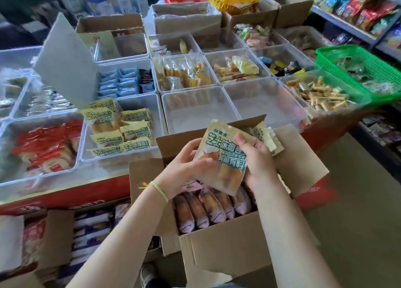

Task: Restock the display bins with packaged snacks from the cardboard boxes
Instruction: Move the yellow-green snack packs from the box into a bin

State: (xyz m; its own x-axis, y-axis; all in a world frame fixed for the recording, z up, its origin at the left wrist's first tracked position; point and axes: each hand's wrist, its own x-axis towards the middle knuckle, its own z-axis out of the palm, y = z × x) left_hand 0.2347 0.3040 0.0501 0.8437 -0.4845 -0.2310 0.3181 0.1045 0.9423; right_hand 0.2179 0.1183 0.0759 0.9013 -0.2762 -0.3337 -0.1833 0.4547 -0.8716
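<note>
Shop interior: red-fronted display counter tiled with clear display bins, snack shelves at right, green basket perched on the counter's right end. Below the counter edge, open cardboard box of pink-ended snack packs, its raised flap overlapping the near bins. Above the box, left hand and right hand, fingers curled around a yellow snack packet; matching packets in the bin just left.

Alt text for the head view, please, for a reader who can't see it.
Both hands, left hand and right hand, hold a yellow snack packet above an open cardboard box of packaged rolls. To the left, a clear display bin holds matching packets.
</note>
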